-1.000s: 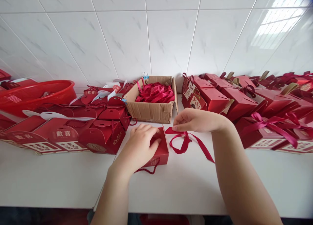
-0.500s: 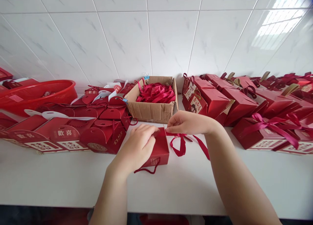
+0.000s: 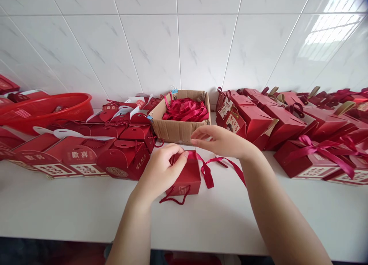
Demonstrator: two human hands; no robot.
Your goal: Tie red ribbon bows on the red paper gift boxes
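A small red gift box [image 3: 188, 176] with a twisted cord handle [image 3: 175, 199] lies on the white table in front of me. My left hand [image 3: 165, 167] reaches over its left part, thumb and fingers closed at the top edge. Behind the upper right corner of this box, my right hand [image 3: 220, 140] hovers with fingers stretched out and a gap at the thumb; I see nothing held in it. A dark pink ribbon [image 3: 207, 173] runs from the box's upper right edge, crossing the table and passing beneath my right forearm. My left fingers partly hide the box top.
Behind my hands stands a cardboard box [image 3: 179, 131] filled with pink ribbons [image 3: 186, 109]. Red gift boxes [image 3: 123, 161] and a red plastic basin [image 3: 48, 107] stand at left. Rows of red boxes [image 3: 255, 117] line the right, some with ribbon bows [image 3: 313, 148]. A tiled wall [image 3: 149, 46] rises behind.
My right hand has opened from a pinch beside the box and lifted slightly. The ribbon loop has flattened into trailing ends. My left thumb has moved up to the box's top edge.
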